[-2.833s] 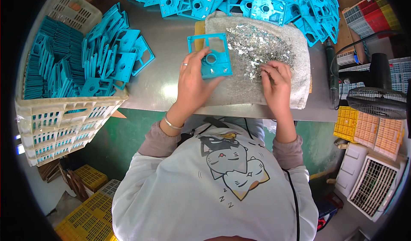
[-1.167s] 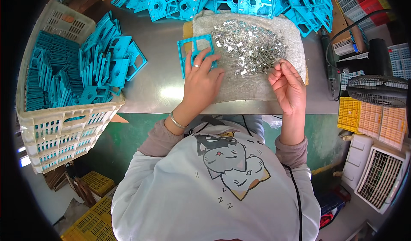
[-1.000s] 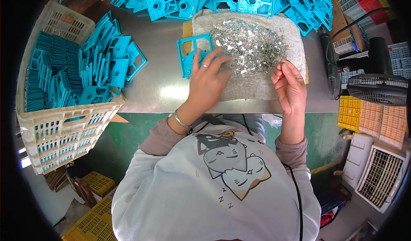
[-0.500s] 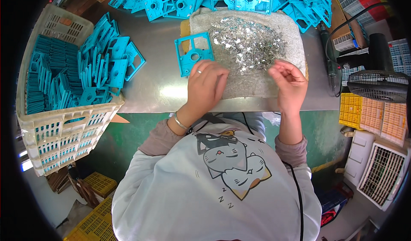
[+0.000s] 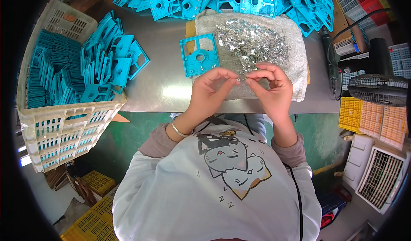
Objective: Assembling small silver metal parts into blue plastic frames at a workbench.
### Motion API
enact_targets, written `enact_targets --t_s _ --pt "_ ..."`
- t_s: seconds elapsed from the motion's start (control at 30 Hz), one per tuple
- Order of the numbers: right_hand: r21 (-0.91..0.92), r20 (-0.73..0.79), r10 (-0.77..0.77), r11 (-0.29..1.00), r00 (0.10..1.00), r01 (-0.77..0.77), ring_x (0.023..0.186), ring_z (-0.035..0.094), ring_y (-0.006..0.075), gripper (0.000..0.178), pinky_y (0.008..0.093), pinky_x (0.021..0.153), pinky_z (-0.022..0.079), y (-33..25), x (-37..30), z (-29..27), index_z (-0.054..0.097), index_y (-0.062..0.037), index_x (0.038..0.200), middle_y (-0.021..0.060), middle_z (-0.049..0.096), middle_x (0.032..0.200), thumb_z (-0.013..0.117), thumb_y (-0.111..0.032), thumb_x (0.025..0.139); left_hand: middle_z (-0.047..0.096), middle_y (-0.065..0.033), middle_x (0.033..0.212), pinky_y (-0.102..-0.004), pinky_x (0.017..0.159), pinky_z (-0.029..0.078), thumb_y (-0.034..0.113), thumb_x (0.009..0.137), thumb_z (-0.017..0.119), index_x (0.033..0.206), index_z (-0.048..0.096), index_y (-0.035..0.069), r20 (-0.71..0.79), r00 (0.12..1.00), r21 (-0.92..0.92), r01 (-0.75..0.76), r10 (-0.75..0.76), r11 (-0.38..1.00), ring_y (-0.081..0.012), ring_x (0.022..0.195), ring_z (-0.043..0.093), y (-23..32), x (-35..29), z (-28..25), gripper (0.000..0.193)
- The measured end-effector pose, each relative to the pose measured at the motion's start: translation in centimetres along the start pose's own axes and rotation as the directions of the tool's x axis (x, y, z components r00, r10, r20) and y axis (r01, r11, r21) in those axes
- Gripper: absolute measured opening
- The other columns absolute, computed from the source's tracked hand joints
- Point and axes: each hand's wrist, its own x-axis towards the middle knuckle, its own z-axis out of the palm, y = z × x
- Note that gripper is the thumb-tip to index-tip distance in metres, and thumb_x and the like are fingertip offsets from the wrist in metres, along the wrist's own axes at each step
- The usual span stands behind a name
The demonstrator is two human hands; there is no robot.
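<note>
Just in front of the pile of small metal parts (image 5: 252,42), my two hands meet fingertip to fingertip. My left hand (image 5: 210,90) is closed in a pinch on a tiny silvery metal part (image 5: 238,80). A thin metal piece (image 5: 244,78) shows at the pinched thumb and forefinger of my right hand (image 5: 274,91). Whether the two bits are joined is too small to tell. Beyond my left hand, a turquoise plastic frame (image 5: 208,65) with a square opening and a round hole lies partly on the grey cloth (image 5: 295,65).
A cream plastic crate (image 5: 72,112) full of turquoise frames stands at the left, with more frames (image 5: 122,65) stacked beside its wall. Another heap of frames (image 5: 257,1) spans the back of the metal table (image 5: 158,82). At the right are a power screwdriver (image 5: 330,61) and a black fan (image 5: 379,87).
Both hands have come together in front of the metal pile, my right moving left and nearer. My left hand has drawn away from the turquoise frame, and small metal now shows between the fingertips.
</note>
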Motion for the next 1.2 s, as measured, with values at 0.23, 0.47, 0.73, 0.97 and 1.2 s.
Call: enact_targets --t_s 0.23,0.47,0.73,0.97,1.2 --pt "0.131 0.069 0.047 0.990 0.996 -0.055 0.085 0.068 0.0085 0.036 0.0251 0.082 0.053 0.0 -0.3 0.2 0.064 0.0004 0.113 0.0053 0.077 0.092 0.078 0.008 0.081 0.067 -0.0078 0.107 -0.0307 0.092 0.053 -0.005 0.097 0.063 0.113 0.062 -0.004 -0.010 1.000 -0.035 -0.028 0.028 0.999 -0.0144 0.099 0.067 0.4 0.0 0.3 0.017" --pt "0.145 0.124 0.043 0.988 0.991 -0.061 0.090 0.071 0.0107 0.042 0.0261 0.085 0.054 -1.0 -0.7 0.7 0.062 0.0003 0.118 0.0068 0.079 0.093 0.080 0.006 0.080 0.068 -0.0051 0.104 -0.0289 0.092 0.051 -0.006 0.097 0.063 0.116 0.061 -0.003 -0.031 0.999 -0.041 -0.042 0.041 0.998 -0.0116 0.098 0.067 0.3 -0.5 -0.1 0.019" --pt "0.065 0.073 0.005 0.998 0.997 -0.009 0.087 0.069 0.0075 0.047 0.0265 0.085 0.053 -0.2 -0.7 1.5 0.061 -0.0002 0.121 0.0045 0.079 0.092 0.080 0.007 0.079 0.062 -0.0189 0.122 -0.0489 0.106 0.042 0.013 0.078 0.085 0.135 0.052 0.001 -0.024 0.910 0.903 -0.158 0.414 0.400 -0.0359 0.127 0.054 -0.2 0.0 -3.2 0.067" --pt "-0.166 0.084 -0.188 0.966 0.979 0.200 0.090 0.071 0.0140 0.040 0.0307 0.084 0.054 -0.3 0.1 2.6 0.060 -0.0003 0.115 0.0057 0.077 0.095 0.079 0.004 0.080 0.059 -0.0193 0.130 -0.0515 0.107 0.041 0.020 0.067 0.091 0.137 0.049 0.001 -0.037 0.927 0.886 -0.143 0.373 0.441 -0.0403 0.127 0.053 -2.1 0.3 -5.2 0.083" --pt "-0.303 0.197 -0.519 0.775 0.832 0.555 0.082 0.070 0.0284 0.039 0.0370 0.072 0.055 -2.2 0.2 3.9 0.062 -0.0011 0.110 0.0080 0.075 0.096 0.079 0.006 0.076 0.066 -0.0143 0.117 -0.0427 0.089 0.051 0.021 0.067 0.085 0.134 0.055 0.001 0.140 0.846 0.839 -0.377 0.514 0.392 -0.0329 0.109 0.064 2.6 0.6 -2.1 0.076"
